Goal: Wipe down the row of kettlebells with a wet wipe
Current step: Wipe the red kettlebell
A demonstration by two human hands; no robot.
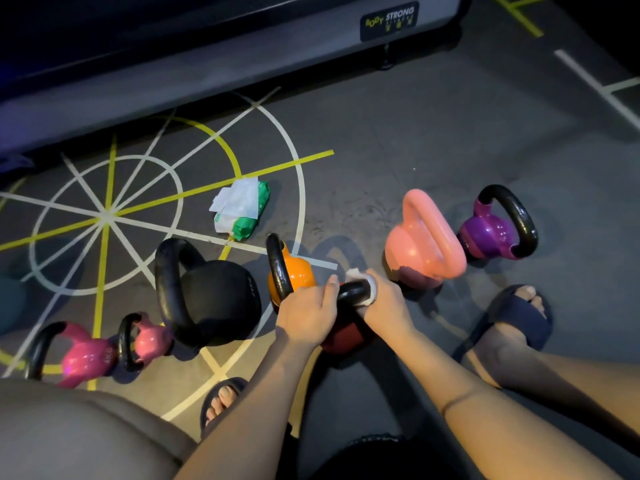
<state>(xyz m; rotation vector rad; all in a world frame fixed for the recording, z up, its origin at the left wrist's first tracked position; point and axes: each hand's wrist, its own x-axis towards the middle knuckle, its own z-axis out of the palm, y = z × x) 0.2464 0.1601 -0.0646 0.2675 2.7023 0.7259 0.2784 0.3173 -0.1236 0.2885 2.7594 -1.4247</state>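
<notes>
Ok, mid-row now. R hand is curled tight round the wet wipe, which wraps the black handle of the red kb. White bits poke out above & below my fingers. L hand is closed on the handle's left end, thumb up, steadying. Its fingers go under, so can't see them fully.

Red kb sits near me, just right of the orange kb & near-left of the salmon kb.

Progress: seven bells in view. Magenta kb & small pink kb at the left, then big black kb, orange, red, salmon, & purple kb at the right end. Wipe is on the red one's handle only, not its body. Can't tell which of the others are done, no wet sheen shows in this light. My guess is approx halfway, w/ the red body plus one side of the row left. Wipe pack lies open on the floor beyond the row, spare sheets sticking out.

Orientation: red kb stands upright, handle on top toward me. The bar runs left-right btwn my hands, right end tipped slightly far. Wipe wraps across that axis, so strokes should slide along the bar. The row itself runs near-left to far-right.
</notes>
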